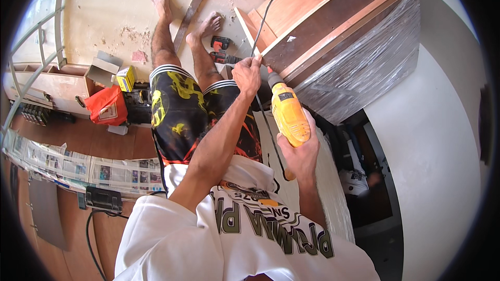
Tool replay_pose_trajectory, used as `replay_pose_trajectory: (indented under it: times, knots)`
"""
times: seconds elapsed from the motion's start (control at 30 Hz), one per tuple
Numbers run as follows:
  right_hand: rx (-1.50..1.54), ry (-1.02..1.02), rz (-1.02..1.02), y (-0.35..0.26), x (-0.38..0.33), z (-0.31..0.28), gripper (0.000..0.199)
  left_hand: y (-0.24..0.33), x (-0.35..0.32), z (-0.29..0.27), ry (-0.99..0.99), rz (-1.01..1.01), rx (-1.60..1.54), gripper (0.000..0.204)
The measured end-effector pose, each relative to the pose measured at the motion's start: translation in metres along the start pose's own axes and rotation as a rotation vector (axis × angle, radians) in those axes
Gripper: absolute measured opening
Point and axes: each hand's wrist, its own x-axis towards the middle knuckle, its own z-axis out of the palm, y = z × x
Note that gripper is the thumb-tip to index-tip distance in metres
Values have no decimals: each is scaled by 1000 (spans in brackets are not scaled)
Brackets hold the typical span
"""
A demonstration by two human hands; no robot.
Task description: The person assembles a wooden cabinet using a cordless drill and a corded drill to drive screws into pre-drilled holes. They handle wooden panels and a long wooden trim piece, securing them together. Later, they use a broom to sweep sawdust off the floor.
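My right hand [301, 151] is wrapped round a yellow power drill [289, 117]. The drill's red-tipped front points away from me, close to the lower corner of a wooden cabinet [317, 36]. My left hand [247, 76] is closed in a pinch beside that corner, left of the drill tip. A black cable [264, 16] comes down from above to the left fingers, bends there and runs on below the hand. Anything else between those fingers is hidden. Beyond my left hand, a red and black cordless drill [225, 57] lies on the floor by my foot.
Clear plastic wrap [359, 62] covers the cabinet's right side. To the left are an orange-red bag [107, 105], a yellow box [126, 79], an open cardboard box [103, 67] and a wooden drawer unit [67, 87]. Wood strips [194, 13] and shavings lie on the floor.
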Motion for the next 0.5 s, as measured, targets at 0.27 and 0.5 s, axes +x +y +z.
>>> replay_pose_trajectory:
  times: [0.27,0.5]
  knots:
    - [-28,-19,1,5,8,1,73,-2,-2,3,25,8,-16,39]
    - [-85,-16,4,9,10,5,76,2,-5,1,43,40,5,39]
